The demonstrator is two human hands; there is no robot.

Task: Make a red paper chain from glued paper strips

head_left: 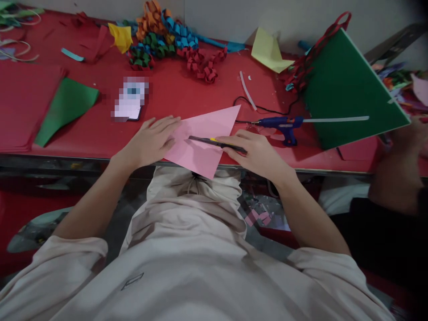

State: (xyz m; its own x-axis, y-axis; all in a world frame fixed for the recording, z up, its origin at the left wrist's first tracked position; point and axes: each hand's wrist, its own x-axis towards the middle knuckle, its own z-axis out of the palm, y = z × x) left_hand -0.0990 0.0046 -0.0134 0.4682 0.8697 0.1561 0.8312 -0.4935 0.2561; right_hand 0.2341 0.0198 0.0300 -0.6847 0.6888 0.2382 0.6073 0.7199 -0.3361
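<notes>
A pink sheet of paper point(200, 154) lies at the front edge of the red table, one corner sticking out past the edge. On its left part rests my left hand point(157, 138), fingers stretched out flat. My right hand point(252, 149) is closed around a dark utility knife point(230, 145) with a yellow part. The knife lies low across the pink paper, its tip pointing left toward my left hand. Just beyond my right hand sits a blue glue gun point(282, 125) with a long clear glue stick in its back.
A phone point(132, 100) and green paper point(67, 104) lie left on the red table point(167, 96). Paper chains point(182, 38) and yellow paper point(269, 51) are along the wall. A green board point(347, 93) leans at right, near another person's arm point(397, 165).
</notes>
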